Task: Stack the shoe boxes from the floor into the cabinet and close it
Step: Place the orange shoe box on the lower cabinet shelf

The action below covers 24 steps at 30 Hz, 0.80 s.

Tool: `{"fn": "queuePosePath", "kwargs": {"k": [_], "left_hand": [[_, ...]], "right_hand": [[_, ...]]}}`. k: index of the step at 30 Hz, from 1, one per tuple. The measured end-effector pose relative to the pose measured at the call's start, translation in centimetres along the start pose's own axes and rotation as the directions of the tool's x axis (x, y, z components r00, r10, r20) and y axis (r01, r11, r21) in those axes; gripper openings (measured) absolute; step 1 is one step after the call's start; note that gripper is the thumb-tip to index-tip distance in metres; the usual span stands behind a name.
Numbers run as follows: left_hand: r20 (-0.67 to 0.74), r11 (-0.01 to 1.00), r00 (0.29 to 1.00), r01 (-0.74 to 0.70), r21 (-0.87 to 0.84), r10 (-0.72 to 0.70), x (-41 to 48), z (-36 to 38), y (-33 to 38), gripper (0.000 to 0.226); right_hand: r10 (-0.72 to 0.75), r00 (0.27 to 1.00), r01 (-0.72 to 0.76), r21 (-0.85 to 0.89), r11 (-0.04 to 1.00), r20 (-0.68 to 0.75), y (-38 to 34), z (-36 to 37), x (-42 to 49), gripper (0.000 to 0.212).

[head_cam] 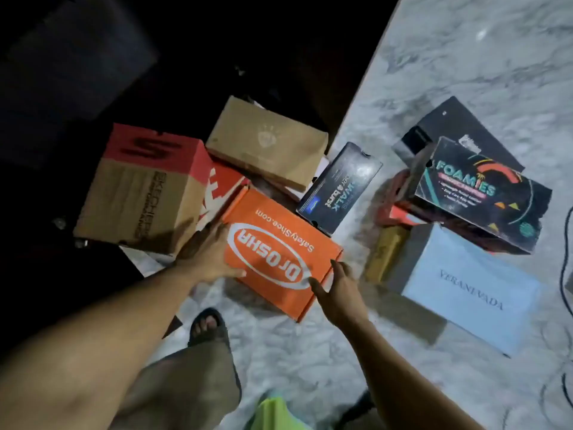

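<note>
Two hands on one orange box (279, 252), in the middle of a scatter of shoe boxes on a pale marble floor (465, 57). Left hand (210, 259) gripping its left side, thumb hooked over the lid. Right hand (338, 283) gripping its near right corner, thumb on the lid, fingers curled down the side. Printed on the lid, upside down to the camera: "OrOSHA" in a white oval, and "SafetyShoe.com". Cannot tell whether resting on the floor or just lifted.

Just left of it: a brown box with a red lid (139, 193), marked "S" and "SKECHERS", over a red-and-white box (217, 193). Beyond it: a plain brown box (266, 141). Just right of its far corner: a dark box (338, 187) reading "WALK" and "burst". Well to its right: a black "FOAMIES" box (483, 193) atop a stack, and a pale blue box (465, 290) reading roughly "VERANEVADA".
</note>
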<state>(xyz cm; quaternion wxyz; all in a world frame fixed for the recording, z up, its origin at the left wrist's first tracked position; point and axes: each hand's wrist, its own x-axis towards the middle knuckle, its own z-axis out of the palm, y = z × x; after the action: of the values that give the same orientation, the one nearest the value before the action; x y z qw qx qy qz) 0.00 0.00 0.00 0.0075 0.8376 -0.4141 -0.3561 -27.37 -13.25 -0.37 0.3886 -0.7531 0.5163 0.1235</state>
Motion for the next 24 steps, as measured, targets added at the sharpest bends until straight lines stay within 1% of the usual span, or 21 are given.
{"fn": "queuePosePath", "kwargs": {"k": [1,2,3,5,7,11,13,16,19,21,24], "left_hand": [[-0.014,0.999,0.999,-0.035,-0.022,0.035,1.0,1.9,-1.4,0.131],[-0.033,0.998,0.997,-0.068,-0.006,0.068,1.8,3.2,-2.4,0.140],[-0.027,0.998,0.998,-0.061,0.013,0.061,2.6,4.6,-3.6,0.148],[-0.026,0.998,1.000,-0.003,0.058,0.004,3.6,6.2,-5.1,0.160],[-0.048,0.996,0.999,0.023,0.089,-0.019,3.9,7.4,-5.3,0.163],[-0.116,0.991,0.993,0.024,0.128,-0.009,4.5,8.7,-6.1,0.163],[-0.141,0.988,0.990,0.031,0.151,-0.010,4.6,9.6,-6.2,0.163],[-0.229,0.981,0.973,0.060,0.185,-0.016,4.7,10.9,-6.0,0.167],[-0.262,0.970,0.962,0.132,0.206,-0.075,3.7,12.3,-4.9,0.168],[-0.268,0.976,0.956,0.164,0.143,-0.121,2.2,13.7,-3.7,0.167],[-0.232,0.983,0.958,0.180,0.028,-0.168,-0.4,15.7,-2.7,0.166]], "right_hand": [[0.004,1.000,-0.003,0.055,0.998,-0.027,1.2,1.5,0.3,0.085],[0.019,0.999,-0.016,0.097,0.995,-0.038,2.1,2.6,0.6,0.091],[0.006,0.999,0.002,0.139,0.990,-0.053,3.2,4.0,0.8,0.097],[-0.010,0.998,0.023,0.197,0.980,-0.068,4.8,6.4,0.9,0.106],[-0.042,0.995,0.063,0.240,0.969,-0.095,6.2,8.6,0.6,0.115],[-0.088,0.985,0.128,0.284,0.950,-0.150,8.0,12.1,1.0,0.133],[-0.123,0.974,0.177,0.305,0.936,-0.189,8.5,13.2,1.2,0.133],[-0.182,0.949,0.262,0.321,0.910,-0.258,9.5,14.0,1.7,0.125],[-0.232,0.934,0.315,0.319,0.894,-0.273,10.6,13.7,2.0,0.123],[-0.249,0.926,0.335,0.317,0.887,-0.283,11.0,13.0,1.6,0.126],[-0.230,0.937,0.313,0.343,0.886,-0.262,11.8,12.4,0.7,0.132]]}}
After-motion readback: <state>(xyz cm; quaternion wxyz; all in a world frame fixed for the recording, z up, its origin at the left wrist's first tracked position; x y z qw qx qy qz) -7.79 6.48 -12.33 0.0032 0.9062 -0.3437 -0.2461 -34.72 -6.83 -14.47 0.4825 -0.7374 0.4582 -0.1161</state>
